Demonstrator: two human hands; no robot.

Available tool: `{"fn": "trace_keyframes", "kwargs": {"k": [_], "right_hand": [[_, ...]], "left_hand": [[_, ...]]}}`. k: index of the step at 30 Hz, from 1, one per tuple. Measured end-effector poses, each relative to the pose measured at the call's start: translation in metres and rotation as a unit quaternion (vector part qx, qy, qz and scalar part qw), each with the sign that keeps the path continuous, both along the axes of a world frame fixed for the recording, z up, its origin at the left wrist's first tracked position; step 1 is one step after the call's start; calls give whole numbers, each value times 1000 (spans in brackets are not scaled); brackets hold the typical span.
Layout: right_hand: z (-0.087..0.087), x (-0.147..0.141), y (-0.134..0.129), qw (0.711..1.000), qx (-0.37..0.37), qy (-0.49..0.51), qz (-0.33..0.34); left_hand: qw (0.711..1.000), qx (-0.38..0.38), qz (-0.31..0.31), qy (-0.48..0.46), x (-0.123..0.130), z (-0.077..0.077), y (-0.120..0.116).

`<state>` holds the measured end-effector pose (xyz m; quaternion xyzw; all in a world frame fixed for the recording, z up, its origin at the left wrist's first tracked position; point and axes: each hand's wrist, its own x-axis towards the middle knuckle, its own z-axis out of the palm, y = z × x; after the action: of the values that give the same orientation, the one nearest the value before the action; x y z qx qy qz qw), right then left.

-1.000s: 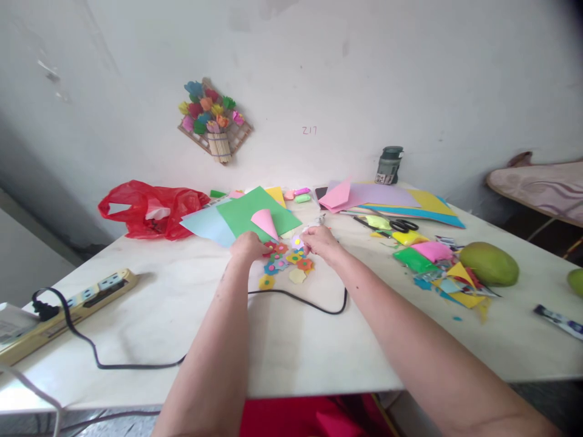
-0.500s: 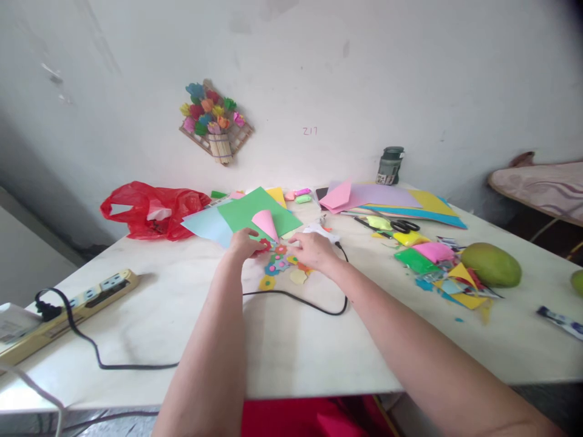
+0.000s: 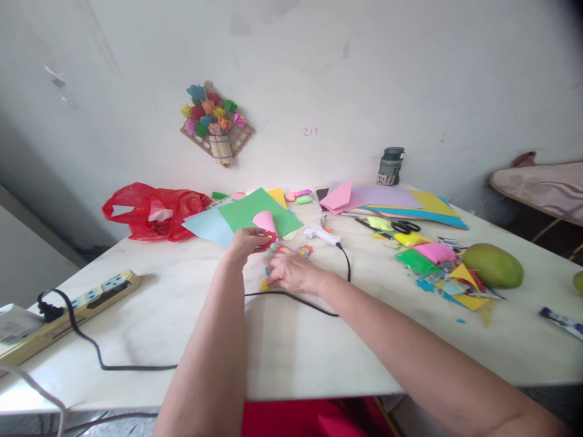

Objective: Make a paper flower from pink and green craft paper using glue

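Left hand [image 3: 249, 245] pinches a red flower [image 3: 270, 239], can't tell if right hand [image 3: 294, 271] fingers grip anything; yanking back could snag that cord [image 3: 314, 306].

We view scene from one head-worn camera, aimed forward and down across tabletop [image 3: 296, 364] toward wall [image 3: 291, 67]. Left forearm [image 3: 212, 334] and right forearm [image 3: 392, 328] enter from bottom, nearest lens. Left hand [image 3: 248, 244] and right hand [image 3: 294, 271] lie near center, mid-range. Wall fills upper view, farther off. We get wide field: power strip [image 3: 98, 297] left, green fruit [image 3: 492, 266] right.
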<state>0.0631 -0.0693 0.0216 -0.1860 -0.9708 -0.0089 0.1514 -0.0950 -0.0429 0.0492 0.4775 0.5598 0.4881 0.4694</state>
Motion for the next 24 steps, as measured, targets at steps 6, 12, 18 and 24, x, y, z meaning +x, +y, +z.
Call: {"fn": "trace_keyframes", "kwargs": {"k": [6,12,18,24], "right_hand": [[-1,1,-1,993,111,26,18],[27,24,6,989,123,68,-56],[27,50,20,989,41,46,-137],[19,59,28,978,7,65,-197]], "left_hand": [[999,5,-3,-44,-4,-4,3],[997,-1,4,-71,-8,-7,6],[998,-28,-34,-41,2,-7,4],[992,-76,-87,49,7,-8,3]]}}
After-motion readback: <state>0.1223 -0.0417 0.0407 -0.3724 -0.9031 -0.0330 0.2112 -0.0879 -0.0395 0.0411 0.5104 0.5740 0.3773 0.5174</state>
